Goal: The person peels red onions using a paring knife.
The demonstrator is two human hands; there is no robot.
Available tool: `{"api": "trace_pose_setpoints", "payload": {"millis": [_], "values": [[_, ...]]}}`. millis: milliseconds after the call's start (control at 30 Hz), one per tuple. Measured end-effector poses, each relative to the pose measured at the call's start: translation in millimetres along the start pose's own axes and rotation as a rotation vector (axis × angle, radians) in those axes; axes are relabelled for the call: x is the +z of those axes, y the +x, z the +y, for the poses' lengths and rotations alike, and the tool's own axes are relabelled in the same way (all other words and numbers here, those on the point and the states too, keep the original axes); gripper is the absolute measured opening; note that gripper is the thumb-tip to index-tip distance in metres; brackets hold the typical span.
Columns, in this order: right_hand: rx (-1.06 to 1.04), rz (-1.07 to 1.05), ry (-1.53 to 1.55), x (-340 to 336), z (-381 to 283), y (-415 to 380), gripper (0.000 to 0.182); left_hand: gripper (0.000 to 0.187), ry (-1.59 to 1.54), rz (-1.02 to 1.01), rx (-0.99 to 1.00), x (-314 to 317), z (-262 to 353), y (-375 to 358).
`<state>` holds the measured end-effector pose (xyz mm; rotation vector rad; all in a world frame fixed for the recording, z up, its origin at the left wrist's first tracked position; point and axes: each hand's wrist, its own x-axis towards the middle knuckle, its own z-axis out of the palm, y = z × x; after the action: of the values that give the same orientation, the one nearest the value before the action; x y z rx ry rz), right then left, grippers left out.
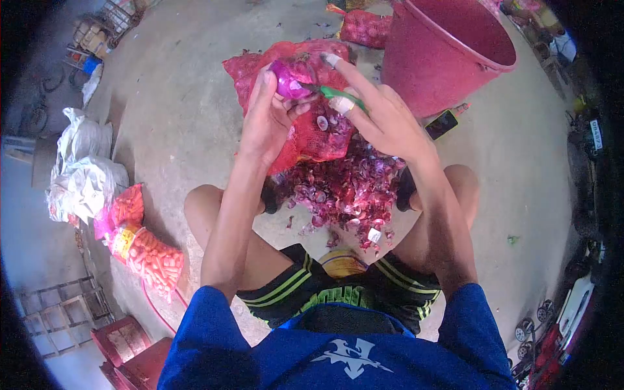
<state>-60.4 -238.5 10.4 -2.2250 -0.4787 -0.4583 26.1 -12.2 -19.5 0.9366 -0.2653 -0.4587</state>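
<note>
My left hand is closed around a red onion, held up above a red mesh sack. A small knife with a green handle is gripped in my right hand, its blade end against the onion's right side. White tape wraps some fingertips of that hand. Under both hands the sack lies on the floor with onions inside. A heap of purple onion skins and cut ends spreads between my feet.
A large pink tub stands at the upper right, beside another mesh sack of onions. A phone lies near the tub. To the left are white sacks and a bag of carrots. Wheeled items line the right edge.
</note>
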Motion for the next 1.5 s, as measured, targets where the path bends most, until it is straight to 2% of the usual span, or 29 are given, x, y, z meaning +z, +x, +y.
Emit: {"api": "trace_pose_setpoints", "payload": {"millis": [100, 267, 400, 467, 500, 600, 700, 767, 867, 933, 1067, 1133, 1167, 1267, 1300, 1333, 1400, 1433, 1500], "values": [[-0.024, 0.022, -0.001, -1.4, -2.0, -0.7, 0.069, 0.046, 0.018, 0.014, -0.025, 4.4, 0.6, -0.9], [-0.016, 0.008, -0.024, -2.7, -2.2, -1.6, 0.068, 0.066, -0.033, -0.104, -0.192, -3.1, 5.3, 2.1], [0.008, -0.007, 0.026, -3.5, -1.8, -3.4, 0.067, 0.065, -0.046, -0.057, -0.221, 6.3, 2.4, -0.1], [0.032, -0.019, 0.026, -3.7, -0.2, -5.7, 0.067, 0.061, -0.026, 0.072, -0.148, 10.2, 3.4, -1.2], [0.038, -0.023, 0.004, -3.2, 0.5, -5.9, 0.067, 0.061, -0.026, 0.074, -0.147, 7.2, 2.1, -1.8], [0.034, 0.000, 0.003, -1.9, 1.7, -3.9, 0.066, 0.051, -0.045, 0.043, -0.138, 3.5, -0.3, -2.7], [0.068, -0.011, 0.055, -4.9, -3.4, -0.7, 0.065, 0.043, 0.097, 0.041, -0.024, 3.1, -3.8, -7.3], [0.113, -0.044, 0.088, -5.8, -5.5, 0.2, 0.064, 0.041, -0.006, -0.091, -0.053, -1.6, -2.3, -4.7], [0.103, -0.038, 0.173, -10.5, -5.4, -0.4, 0.064, 0.040, -0.084, -0.120, -0.058, -10.8, -1.5, -5.1], [0.135, -0.106, 0.172, -14.9, -7.7, -0.1, 0.065, 0.041, -0.131, -0.136, -0.085, -20.8, -2.6, -4.2], [0.101, -0.046, 0.054, -18.4, 22.3, -7.1, 0.067, 0.044, -0.177, -0.135, -0.102, -17.6, 4.4, -6.6], [-0.054, 0.047, -0.073, -20.3, 42.7, -9.5, 0.067, 0.045, -0.144, -0.159, -0.092, -21.9, 6.1, -5.2], [0.175, -0.059, 0.070, -33.4, 20.4, -6.8, 0.067, 0.047, -0.112, -0.182, -0.083, -23.9, 7.3, -4.0], [0.151, -0.040, 0.250, -26.3, -4.1, -7.7, 0.068, 0.056, 0.036, -0.079, 0.007, -13.4, 0.7, -6.0], [-0.002, 0.042, 0.246, -11.4, -2.0, -6.7, 0.069, 0.056, 0.035, -0.077, 0.009, -10.9, -0.6, -6.3], [-0.001, 0.040, 0.245, -7.9, -4.1, -5.5, 0.069, 0.060, 0.055, -0.101, 0.022, -8.0, -2.2, -6.5], [-0.047, -0.044, 0.225, -5.0, -12.3, -3.9, 0.067, 0.063, 0.070, -0.126, 0.030, -4.2, -6.7, -7.7], [-0.081, -0.021, 0.179, -0.5, -8.1, -3.8, 0.064, 0.063, 0.056, -0.136, 0.039, -2.2, -8.4, -8.4], [-0.046, -0.077, 0.159, -4.5, -10.2, -2.2, 0.062, 0.064, 0.043, -0.145, 0.052, -0.1, -9.6, -7.5]]}}
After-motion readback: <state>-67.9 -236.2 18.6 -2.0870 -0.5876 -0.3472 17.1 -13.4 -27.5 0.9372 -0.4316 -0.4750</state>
